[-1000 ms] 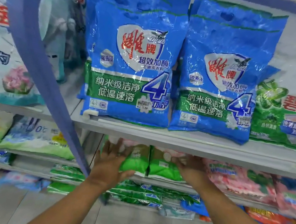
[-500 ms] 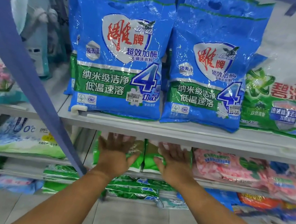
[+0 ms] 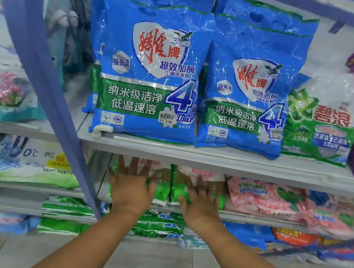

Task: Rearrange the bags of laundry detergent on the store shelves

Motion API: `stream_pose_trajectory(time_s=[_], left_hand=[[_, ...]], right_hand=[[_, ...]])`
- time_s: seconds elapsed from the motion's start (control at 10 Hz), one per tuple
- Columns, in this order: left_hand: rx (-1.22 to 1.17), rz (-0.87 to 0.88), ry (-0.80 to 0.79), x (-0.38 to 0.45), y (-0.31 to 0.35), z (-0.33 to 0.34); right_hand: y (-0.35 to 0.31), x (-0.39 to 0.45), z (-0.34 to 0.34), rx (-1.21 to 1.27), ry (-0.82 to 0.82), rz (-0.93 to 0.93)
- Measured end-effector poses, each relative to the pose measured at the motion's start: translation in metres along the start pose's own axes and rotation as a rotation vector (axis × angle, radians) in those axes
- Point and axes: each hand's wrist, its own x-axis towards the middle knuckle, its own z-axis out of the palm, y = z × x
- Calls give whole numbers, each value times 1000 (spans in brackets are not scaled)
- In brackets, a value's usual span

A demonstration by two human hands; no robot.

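- Left hand [image 3: 131,188]: fingers spread flat, pressing the left green bag [image 3: 159,190] on the middle shelf [image 3: 272,221].
- Right hand [image 3: 202,201]: fingers spread flat on the right green bag [image 3: 178,190], apparently touching its neighbour.
- Blue bags [image 3: 150,74]: upright, shelf above.

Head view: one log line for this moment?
step: pressing bags | left hand: flat on left green bag | right hand: flat on right green bag | shelf: second

A shop: price-stickered detergent bags [image 3: 150,74] on tiered shelves [image 3: 213,159].
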Motion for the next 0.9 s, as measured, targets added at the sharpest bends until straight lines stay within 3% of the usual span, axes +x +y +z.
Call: stream_pose_trajectory(time_s=[0.2, 0.3, 0.5, 0.6, 0.7, 0.9], left_hand=[[62, 252, -93, -4, -27, 34], [95, 254, -48, 1, -25, 37], [191, 119, -272, -1, -8, 6], [125, 101, -316, -15, 8, -15], [11, 143, -234, -38, 21, -28], [34, 216, -56, -88, 62, -62]], right_hand=[[-1, -2, 11, -68, -23, 17], [5, -1, 9, -78, -56, 0], [3, -15, 3, -102, -95, -18], [1, -27, -3, -76, -123, -27], [6, -43, -15, -1, -122, -43], [20, -89, -37, 142, 120, -184]])
